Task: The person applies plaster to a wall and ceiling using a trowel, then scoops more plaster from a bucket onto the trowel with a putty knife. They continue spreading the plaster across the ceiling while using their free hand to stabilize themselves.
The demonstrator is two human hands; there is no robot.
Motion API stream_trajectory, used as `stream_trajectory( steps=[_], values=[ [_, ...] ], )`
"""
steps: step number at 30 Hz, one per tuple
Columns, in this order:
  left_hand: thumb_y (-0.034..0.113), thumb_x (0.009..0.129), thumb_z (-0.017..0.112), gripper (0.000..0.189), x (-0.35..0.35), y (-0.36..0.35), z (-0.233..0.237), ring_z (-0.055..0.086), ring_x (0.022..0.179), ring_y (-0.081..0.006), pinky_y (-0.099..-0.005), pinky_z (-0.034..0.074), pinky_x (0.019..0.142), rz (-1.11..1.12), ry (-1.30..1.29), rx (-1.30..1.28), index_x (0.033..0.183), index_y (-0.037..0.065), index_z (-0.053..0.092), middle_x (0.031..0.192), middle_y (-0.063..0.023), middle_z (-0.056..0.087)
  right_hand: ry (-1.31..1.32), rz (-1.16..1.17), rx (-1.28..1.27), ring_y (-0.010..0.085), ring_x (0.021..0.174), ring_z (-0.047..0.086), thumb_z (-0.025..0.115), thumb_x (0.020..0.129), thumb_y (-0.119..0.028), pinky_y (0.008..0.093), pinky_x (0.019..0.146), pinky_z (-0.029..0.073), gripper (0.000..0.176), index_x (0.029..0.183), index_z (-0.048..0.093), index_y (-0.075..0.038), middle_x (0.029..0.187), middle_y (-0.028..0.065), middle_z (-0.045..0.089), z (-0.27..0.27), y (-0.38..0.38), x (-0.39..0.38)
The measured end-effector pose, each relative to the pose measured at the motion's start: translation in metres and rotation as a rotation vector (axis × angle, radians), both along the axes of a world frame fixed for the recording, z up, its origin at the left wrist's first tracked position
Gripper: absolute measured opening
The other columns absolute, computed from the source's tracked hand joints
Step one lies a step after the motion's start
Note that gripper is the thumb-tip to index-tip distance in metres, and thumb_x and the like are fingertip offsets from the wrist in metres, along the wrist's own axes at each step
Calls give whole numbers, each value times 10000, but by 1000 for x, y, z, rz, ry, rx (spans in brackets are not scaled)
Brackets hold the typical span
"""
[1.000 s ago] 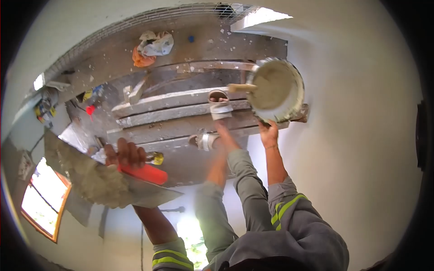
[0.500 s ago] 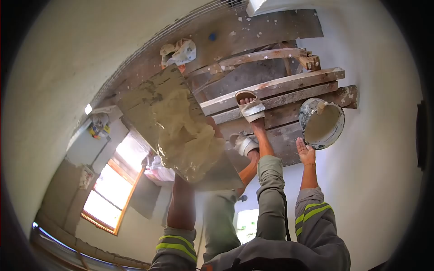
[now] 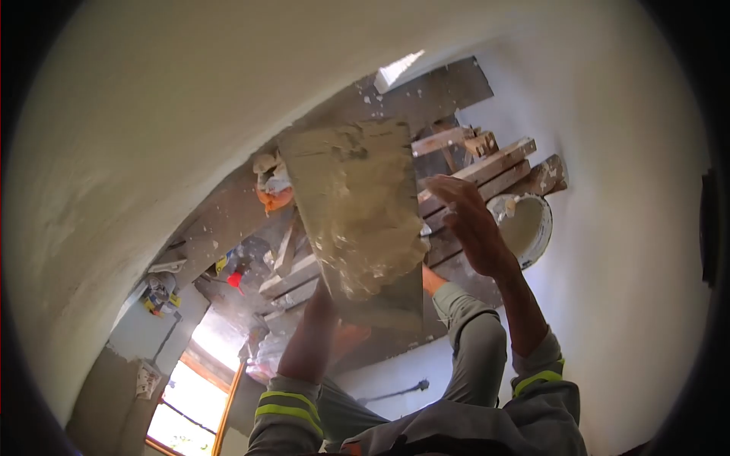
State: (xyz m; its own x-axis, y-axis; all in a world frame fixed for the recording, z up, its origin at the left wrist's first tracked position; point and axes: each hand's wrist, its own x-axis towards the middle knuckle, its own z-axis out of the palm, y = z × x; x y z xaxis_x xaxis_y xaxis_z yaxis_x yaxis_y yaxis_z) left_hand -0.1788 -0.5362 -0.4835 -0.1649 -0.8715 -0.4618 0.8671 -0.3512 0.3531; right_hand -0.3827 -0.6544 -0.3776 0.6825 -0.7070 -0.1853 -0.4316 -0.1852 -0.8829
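Note:
A flat rectangular plasterer's board is held up in front of me, tilted, with a thick spread of wet, beige plaster over most of it. From below, my left hand supports the board; its wrist is blurred and the fingers are mostly hidden beneath. My right hand is raised just beyond the board's right edge, fingers stretched out and slightly bent, nothing seen in it. Behind that hand stands a plaster-stained bucket, its inside partly visible and a handle-like piece at its rim.
Wooden beams and spattered planks lie below. A crumpled plastic bag rests at the left, with a red object lower down. An orange-framed window is at lower left. Pale walls curve close on both sides.
My right hand has risen from beside the bucket to near the board. The board has swung right and stands more upright in view. My legs have bent and the view has shifted.

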Motion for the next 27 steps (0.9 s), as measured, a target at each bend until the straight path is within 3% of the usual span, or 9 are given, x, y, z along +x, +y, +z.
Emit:
stream_trajectory(
  steps=[3, 7, 9, 10, 11, 16, 22, 25, 27],
  values=[
    [245, 960, 503, 201, 33, 10, -8, 545, 877, -178, -332, 458, 777, -54, -44, 0, 1117, 118, 503, 1066, -55, 510, -156, 247, -12, 373, 1263, 427, 568, 891, -137, 431, 1073, 314, 343, 1214, 562, -20, 1349, 202, 469, -16, -9, 55],
    [238, 961, 498, 224, 85, 41, -19, 554, 906, -180, -332, 465, 796, -83, -101, 24, 1149, 115, 503, 1104, -59, 517, -266, 475, 278, 348, 1222, 478, 643, 830, -132, 429, 1034, 367, 368, 1175, 578, -20, 1268, 184, 533, -17, 6, 103],
    [234, 962, 495, 236, 113, 62, -26, 558, 920, -180, -332, 469, 806, -82, -135, 38, 1165, 113, 504, 1123, -62, 520, -316, 641, 75, 333, 1195, 506, 665, 804, -118, 436, 1012, 394, 394, 1181, 583, -37, 1217, 167, 569, -43, 27, 114],
    [232, 962, 494, 243, 124, 74, -31, 560, 927, -181, -332, 471, 811, -79, -142, 52, 1173, 112, 504, 1132, -63, 522, -307, 740, -206, 328, 1187, 515, 667, 800, -112, 442, 1006, 402, 407, 1192, 582, -48, 1199, 159, 582, -62, 37, 119],
    [231, 963, 493, 249, 133, 86, -35, 563, 935, -181, -332, 472, 815, -76, -154, 58, 1181, 111, 504, 1141, -64, 524, -308, 774, -318, 327, 1186, 515, 664, 802, -113, 441, 1005, 402, 410, 1198, 578, -49, 1201, 159, 581, -77, 49, 125],
    [221, 964, 486, 282, 176, 132, -56, 574, 971, -183, -332, 481, 839, -78, -210, 78, 1221, 106, 505, 1188, -70, 533, -252, 583, -411, 326, 1184, 514, 648, 817, -121, 437, 1004, 403, 424, 1226, 560, -52, 1213, 160, 577, -147, 96, 166],
    [210, 965, 478, 324, 215, 167, -62, 587, 1015, -185, -332, 491, 868, -154, -300, 66, 1269, 101, 505, 1244, -77, 543, -200, 290, -500, 325, 1181, 514, 629, 835, -130, 432, 1002, 403, 442, 1261, 538, -55, 1228, 161, 572, -176, 153, 177],
    [204, 966, 474, 345, 252, 195, -41, 594, 1037, -186, -332, 496, 882, -291, -430, 88, 1293, 98, 506, 1273, -81, 548, -207, 225, -538, 324, 1180, 513, 619, 843, -135, 430, 1000, 403, 451, 1278, 526, -57, 1235, 162, 570, -190, 165, 193],
    [201, 967, 471, 359, 300, 226, 2, 598, 1051, -186, -332, 500, 892, -366, -722, 134, 1309, 96, 506, 1291, -83, 551, -210, 211, -571, 323, 1179, 513, 613, 849, -138, 428, 1000, 403, 457, 1289, 519, -58, 1240, 162, 568, -199, 165, 211]
  ],
)
